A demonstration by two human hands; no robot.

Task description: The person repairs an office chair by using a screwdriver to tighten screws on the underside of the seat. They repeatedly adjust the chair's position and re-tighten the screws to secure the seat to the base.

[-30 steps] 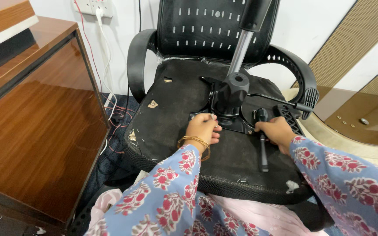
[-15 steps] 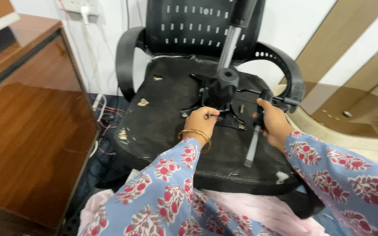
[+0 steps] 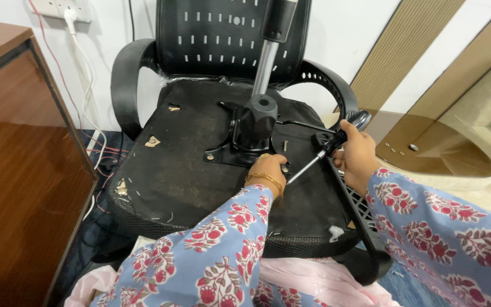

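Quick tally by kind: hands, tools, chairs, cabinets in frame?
Hands: 2, left hand on the metal plate, right hand gripping the tool
Screwdrivers: 1, screwdriver, tip angled down toward the plate
Office chairs: 1, black chair with the underside of its seat facing the camera
Wooden cabinets: 1, cabinet beside the chair
Total: 5

My left hand (image 3: 268, 172) rests on the upturned chair seat (image 3: 188, 170), fingers at the metal plate (image 3: 240, 150) below the gas cylinder (image 3: 265, 68). My right hand (image 3: 358, 154) grips a screwdriver (image 3: 326, 149), its tip angled down toward my left fingers. A wooden cabinet (image 3: 18, 170) stands to the left.
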